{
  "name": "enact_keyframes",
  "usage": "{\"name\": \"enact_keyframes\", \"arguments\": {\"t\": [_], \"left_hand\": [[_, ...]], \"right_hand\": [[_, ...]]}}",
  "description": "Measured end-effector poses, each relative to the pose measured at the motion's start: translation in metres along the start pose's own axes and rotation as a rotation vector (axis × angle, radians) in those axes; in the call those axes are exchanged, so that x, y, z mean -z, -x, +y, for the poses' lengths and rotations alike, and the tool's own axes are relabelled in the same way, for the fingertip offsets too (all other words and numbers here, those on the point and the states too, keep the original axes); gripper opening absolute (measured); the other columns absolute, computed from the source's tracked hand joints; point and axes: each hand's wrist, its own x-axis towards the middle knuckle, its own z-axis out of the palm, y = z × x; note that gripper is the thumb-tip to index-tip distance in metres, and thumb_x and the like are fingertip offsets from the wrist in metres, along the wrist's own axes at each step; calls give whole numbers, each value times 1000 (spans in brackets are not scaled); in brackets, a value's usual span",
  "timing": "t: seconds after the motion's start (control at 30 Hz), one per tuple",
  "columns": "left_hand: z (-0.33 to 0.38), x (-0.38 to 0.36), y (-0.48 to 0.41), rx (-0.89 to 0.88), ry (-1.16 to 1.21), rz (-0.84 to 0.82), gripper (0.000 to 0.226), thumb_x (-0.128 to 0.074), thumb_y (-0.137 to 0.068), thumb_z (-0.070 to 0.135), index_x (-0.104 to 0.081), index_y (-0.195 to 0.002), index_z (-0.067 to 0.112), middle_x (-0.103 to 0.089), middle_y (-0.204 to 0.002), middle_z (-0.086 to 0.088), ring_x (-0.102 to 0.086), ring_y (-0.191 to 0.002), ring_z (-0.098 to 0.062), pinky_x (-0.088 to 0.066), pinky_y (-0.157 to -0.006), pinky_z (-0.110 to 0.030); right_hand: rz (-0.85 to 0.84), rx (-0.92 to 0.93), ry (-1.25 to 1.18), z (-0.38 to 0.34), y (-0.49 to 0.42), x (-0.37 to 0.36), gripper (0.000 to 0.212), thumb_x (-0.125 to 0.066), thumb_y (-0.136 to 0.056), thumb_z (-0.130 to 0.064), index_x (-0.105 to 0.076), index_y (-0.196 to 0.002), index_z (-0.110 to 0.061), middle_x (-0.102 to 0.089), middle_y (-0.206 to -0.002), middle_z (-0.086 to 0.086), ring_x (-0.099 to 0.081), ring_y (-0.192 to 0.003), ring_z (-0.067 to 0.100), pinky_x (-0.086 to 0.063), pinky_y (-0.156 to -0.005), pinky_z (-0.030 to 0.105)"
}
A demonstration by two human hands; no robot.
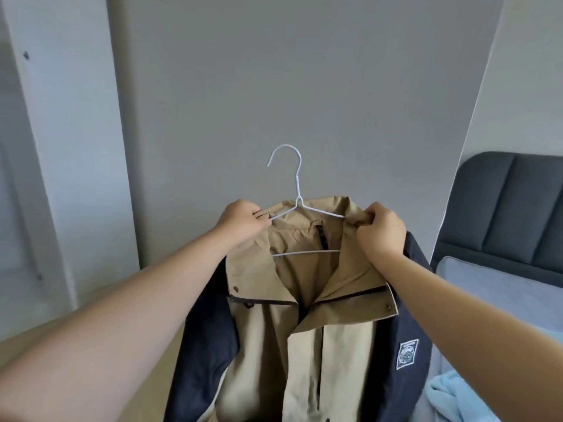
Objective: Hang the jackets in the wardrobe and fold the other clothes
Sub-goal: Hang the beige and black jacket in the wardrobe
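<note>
A tan jacket [304,345] with dark navy sleeves and a badge on one sleeve hangs open in front of me on a white wire hanger [297,190]. The hanger's hook points up and left, free of any rail. My left hand [243,222] pinches the jacket's left shoulder together with the hanger's left arm. My right hand [380,231] grips the collar and right shoulder over the hanger's right arm. The hanger's lower bar shows inside the open collar. The jacket's hem is cut off by the bottom of the view.
A grey wall [304,86] fills the view ahead. A white door or wardrobe panel [61,147] stands at the left. At the right is a bed with a dark padded headboard [502,208], a grey pillow [493,287] and a light blue cloth [457,397].
</note>
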Motion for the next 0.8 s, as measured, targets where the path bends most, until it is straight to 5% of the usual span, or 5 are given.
{"name": "enact_keyframes", "arguments": {"t": [0.17, 0.43, 0.5, 0.67, 0.8], "left_hand": [[29, -21, 26, -186, 262, 383, 24, -59, -72, -4, -60, -69, 20, -52, -55, 10, -48, -54, -4, -36, -54, -20], [9, -10, 31, -417, 26, 42, 30, -55, -92, 35, -53, -118, 19, -51, -102, 12, -47, -95, -4, -38, -82, -22], [6, -12, 25, -307, -111, -176, 11, -56, -91, 29, -57, -89, 19, -54, -82, 9, -51, -81, -14, -39, -71, -30], [-5, -23, 24, -294, 44, -61, 49, -60, -83, 9, -24, -52, 19, -25, -47, 6, -23, -49, -11, -20, -51, -30], [-5, -33, 32, -336, 78, -103, 53, -65, -81, 10, -22, -51, 19, -21, -45, 6, -21, -49, -11, -19, -48, -24]], "right_hand": [[93, -2, -9, 3, 0, 5, 16, -47, -73, 2, -48, -81, -12, -46, -61, -6, -48, -73, 32, -38, -70, 35], [75, -44, -51, 27, -6, 11, 16, -44, -69, 7, -45, -74, -8, -46, -60, 1, -46, -68, 31, -28, -55, 33], [29, -45, -104, 27, -3, 8, 18, -44, -68, 9, -44, -69, -9, -46, -58, 2, -46, -65, 30, -29, -54, 33], [-467, -97, -233, 30, -15, 18, 23, -46, -74, 11, -52, -66, -9, -53, -66, 6, -50, -72, 22, -38, -60, 30], [-924, -450, -548, 26, -32, 36, 25, -49, -93, -30, -61, -81, -12, -59, -80, 6, -56, -75, 16, -45, -74, 29]]}}
